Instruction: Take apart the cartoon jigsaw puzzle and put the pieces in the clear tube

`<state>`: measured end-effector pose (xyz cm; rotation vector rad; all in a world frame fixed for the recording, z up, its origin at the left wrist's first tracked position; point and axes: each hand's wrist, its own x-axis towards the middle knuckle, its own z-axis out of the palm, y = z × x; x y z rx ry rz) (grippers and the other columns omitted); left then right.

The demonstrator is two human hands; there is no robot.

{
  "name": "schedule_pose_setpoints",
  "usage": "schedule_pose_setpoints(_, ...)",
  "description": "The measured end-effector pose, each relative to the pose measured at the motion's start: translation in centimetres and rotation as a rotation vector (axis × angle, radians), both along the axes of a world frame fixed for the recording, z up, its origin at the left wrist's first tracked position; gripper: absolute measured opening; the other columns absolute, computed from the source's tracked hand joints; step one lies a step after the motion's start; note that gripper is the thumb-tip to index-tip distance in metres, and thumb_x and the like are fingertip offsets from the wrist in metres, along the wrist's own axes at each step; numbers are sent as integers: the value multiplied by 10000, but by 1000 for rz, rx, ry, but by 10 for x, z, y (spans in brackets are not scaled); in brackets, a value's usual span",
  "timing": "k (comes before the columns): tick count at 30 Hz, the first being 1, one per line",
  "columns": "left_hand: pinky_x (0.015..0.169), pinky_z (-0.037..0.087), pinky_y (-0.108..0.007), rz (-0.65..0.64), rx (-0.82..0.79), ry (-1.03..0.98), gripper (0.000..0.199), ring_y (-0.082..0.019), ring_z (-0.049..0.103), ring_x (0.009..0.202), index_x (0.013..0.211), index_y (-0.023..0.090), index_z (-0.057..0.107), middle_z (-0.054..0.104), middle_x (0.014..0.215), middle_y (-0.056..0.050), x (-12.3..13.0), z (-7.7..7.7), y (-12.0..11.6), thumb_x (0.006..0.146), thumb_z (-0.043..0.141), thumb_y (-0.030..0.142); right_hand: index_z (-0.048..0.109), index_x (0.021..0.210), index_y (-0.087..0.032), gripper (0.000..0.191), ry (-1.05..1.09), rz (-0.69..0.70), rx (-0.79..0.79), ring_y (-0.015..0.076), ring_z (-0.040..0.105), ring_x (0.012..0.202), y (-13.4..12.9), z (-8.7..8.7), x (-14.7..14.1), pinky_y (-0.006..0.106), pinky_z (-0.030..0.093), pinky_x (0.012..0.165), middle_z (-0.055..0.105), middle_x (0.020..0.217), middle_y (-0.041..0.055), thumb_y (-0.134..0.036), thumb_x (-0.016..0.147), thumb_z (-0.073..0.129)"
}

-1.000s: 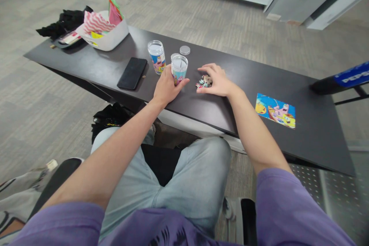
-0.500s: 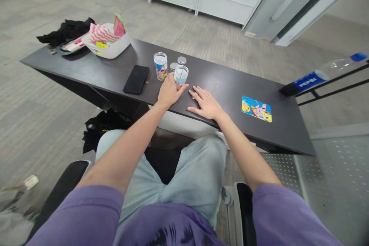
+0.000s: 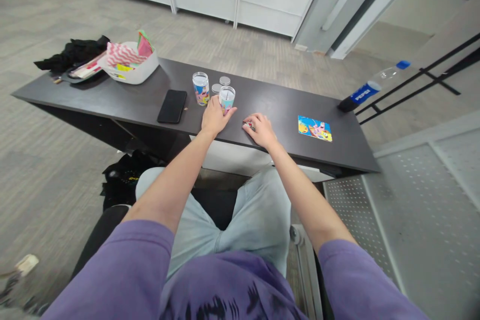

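My left hand (image 3: 214, 117) is closed round a clear jar (image 3: 227, 98) with a cartoon wrapper, standing without a lid on the dark table. A matching open jar (image 3: 201, 89) stands just left of it. Behind them lie two round silver lids, a nearer lid (image 3: 216, 88) and a farther lid (image 3: 225, 80). To the right, my right hand (image 3: 260, 131) rests on the table near its front edge, fingers curled over a small red-and-white thing (image 3: 249, 124), mostly hidden under them.
A black phone (image 3: 172, 106) lies left of the jars. Farther left are a white basket (image 3: 138, 76) of bright packets and a black cloth (image 3: 75, 55). On the right are a cartoon card (image 3: 315, 128) and a Pepsi bottle (image 3: 363, 91), tilted against a black metal frame (image 3: 378, 106).
My right hand's fingers, spread flat before, are now curled in over the small thing. My left hand keeps its hold on the jar. The camera view has shifted a little.
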<state>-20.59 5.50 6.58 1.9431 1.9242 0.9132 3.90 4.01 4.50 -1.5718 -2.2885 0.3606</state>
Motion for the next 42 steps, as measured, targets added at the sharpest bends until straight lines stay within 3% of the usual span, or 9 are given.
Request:
schedule_pose_setpoints(4,1390,620,-744,-1,20,-5,557,-449,691,1665,1719,221,759,718,1783,-198,1,-2,-1,1236,903,459,839,1604,-264,416,-67,-123,22,353,827,1456,3,5,-12,606,753,1233,797,1709,157,-496,1264,899)
schedule_pose_setpoints(13,1380,622,-744,-13,26,9,562,-451,694,1651,1713,210,756,717,1774,-195,1,-5,2,1224,915,439,844,1593,-270,394,-120,-269,4,344,828,1451,1,16,-24,598,748,1243,799,1709,156,-496,1274,885)
schedule_pose_setpoints(20,1374,631,-739,-33,30,16,560,-448,700,1647,1702,211,764,726,1762,-195,1,-6,3,1220,925,448,844,1591,-270,384,-19,-278,-49,336,833,1438,-1,18,-24,585,747,1239,800,1707,154,-490,1278,880)
schedule_pose_setpoints(31,1395,605,-744,-44,45,-3,567,-450,686,1661,1731,212,743,713,1781,-196,0,-11,4,1238,893,448,838,1601,-262,404,218,-265,-85,340,836,1426,3,5,-22,588,754,1226,804,1697,153,-489,1271,891)
schedule_pose_setpoints(42,1375,630,-736,-54,75,4,554,-445,706,1639,1719,209,750,724,1764,-195,0,-14,6,1237,900,438,855,1571,-293,354,314,-279,-174,324,834,1425,4,0,-19,555,754,1221,802,1703,150,-498,1283,873)
